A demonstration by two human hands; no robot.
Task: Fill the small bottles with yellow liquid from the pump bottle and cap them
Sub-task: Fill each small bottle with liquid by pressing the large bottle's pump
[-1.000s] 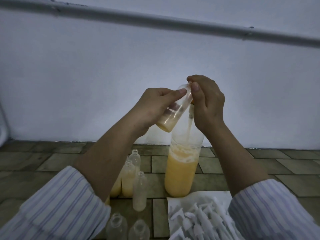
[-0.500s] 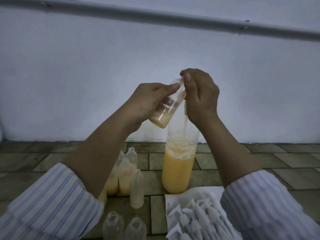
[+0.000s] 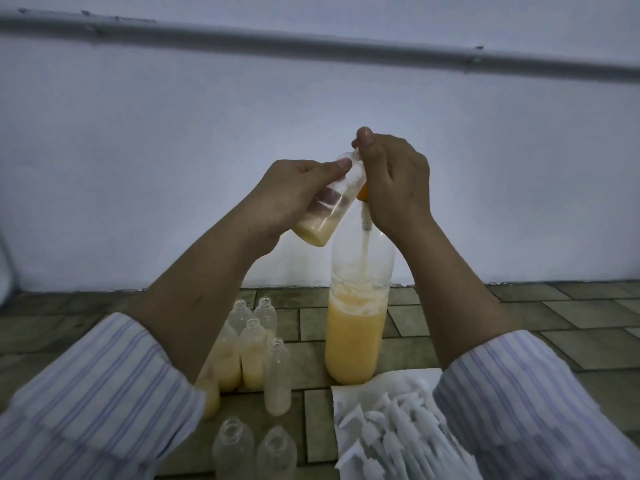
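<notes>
Head view: left hand (image 3: pixel 294 195) grips tilted small bottle (image 3: pixel 329 206); right hand (image 3: pixel 394 188) grasps the pump bottle (image 3: pixel 356 327) head.

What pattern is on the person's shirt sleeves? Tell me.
Thin lilac stripes on white, on both sleeves; the head view shows it.

Dim, bluish, soft light; grainy detail; wide-angle bending at the edges.

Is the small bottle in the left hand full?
No: the small bottle, tilted in the left hand, has yellow liquid only in its bottom part; the rest is clear.
</notes>
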